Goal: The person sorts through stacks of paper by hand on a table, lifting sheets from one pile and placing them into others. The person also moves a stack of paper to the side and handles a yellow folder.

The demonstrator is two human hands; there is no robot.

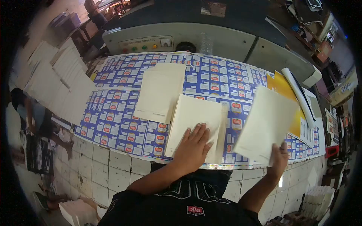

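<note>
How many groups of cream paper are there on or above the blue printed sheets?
3: the left pile, the middle pile under the left hand, and the paper in the right hand. Single sheets may be hidden in these groups.

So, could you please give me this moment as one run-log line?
left hand: palm-down on middle cream pile; right hand: holding cream paper near lower-right corner; upper-left cream pile: lying on blue printed sheets

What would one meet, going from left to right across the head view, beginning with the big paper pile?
Big paper pile, cream paper lying farther back on the table, left hand, right hand, white paper roll.
</note>
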